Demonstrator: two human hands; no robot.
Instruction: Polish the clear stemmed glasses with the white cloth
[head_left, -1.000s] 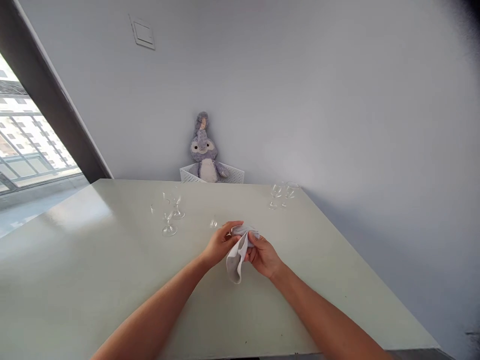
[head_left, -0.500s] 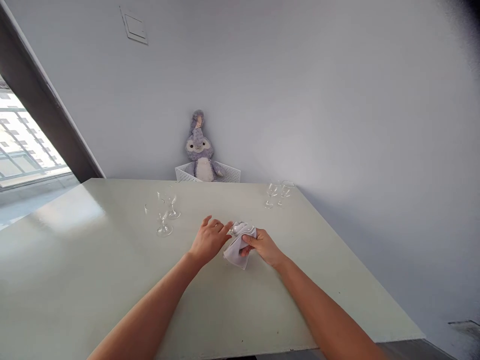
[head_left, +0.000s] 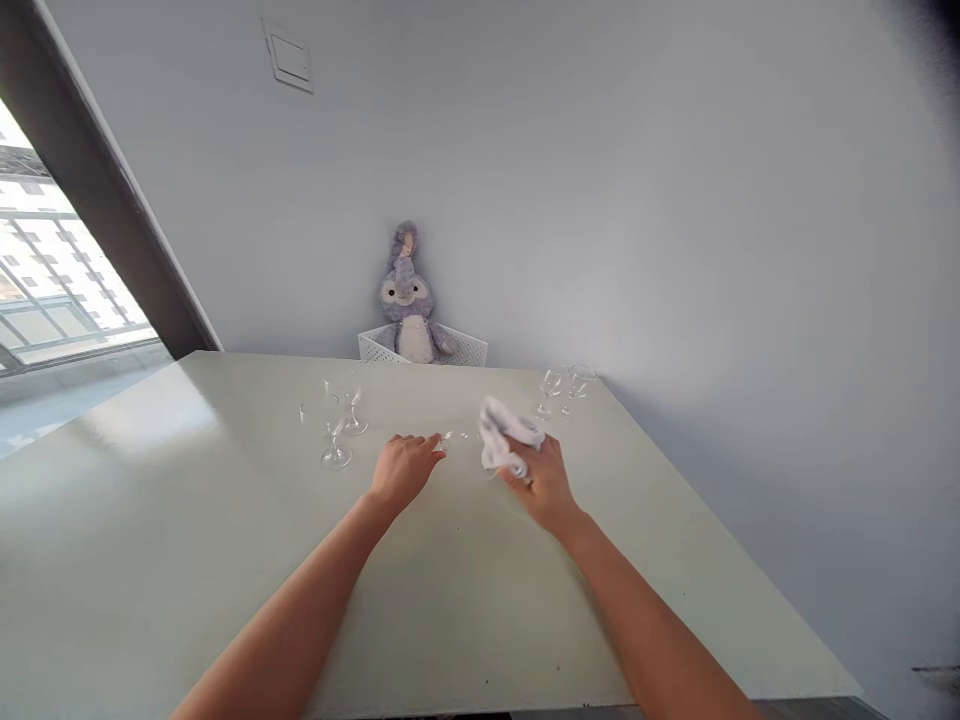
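Note:
My left hand [head_left: 405, 470] is closed, its thumb and fingertips on one end of a clear stemmed glass [head_left: 459, 437]. That glass seems tilted on its side, its faint outline reaching rightward. In my right hand [head_left: 546, 482] is a bunched white cloth [head_left: 498, 432], blurred by motion and apart from the glass. Left of my hands stand a stemmed glass [head_left: 336, 457] and, just behind it, another stemmed glass [head_left: 354, 422]. Beyond my right hand, two more stemmed glasses stand close together, a nearer glass [head_left: 550, 385] and a second glass [head_left: 579, 382].
The pale, glossy table [head_left: 225, 560] reaches back to the wall. At its far edge a white perforated basket [head_left: 469, 349] holds a grey plush toy [head_left: 409, 300]. A window [head_left: 60, 270] with railings outside is at the left, and a switch plate [head_left: 290, 58] is on the wall.
The cloth has come away from the glass, moving up and right with my right hand. My left hand has shifted slightly left, still at the glass. The view has turned a little.

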